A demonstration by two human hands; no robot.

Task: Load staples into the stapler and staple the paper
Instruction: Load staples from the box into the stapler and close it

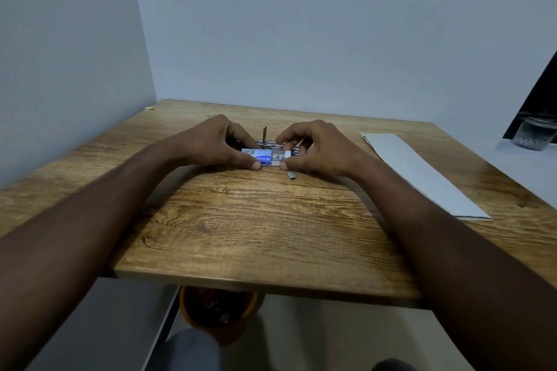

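A small blue and white staple box [262, 157] lies on the wooden table [256, 226], slid partly open with its white inner tray [281, 156] sticking out to the right. My left hand [220, 143] grips the blue sleeve. My right hand [316, 147] pinches the tray end. Behind the box sits the metal stapler [271, 145], its top part standing upright. A short strip of staples [292, 175] lies loose on the table just in front of my right thumb. The folded white paper [422, 175] rests at the right side of the table.
A glass of water [533, 134] stands on a white surface beyond the table's right edge. Walls close the left and back sides. An orange-brown pot [217, 313] sits on the floor under the front edge.
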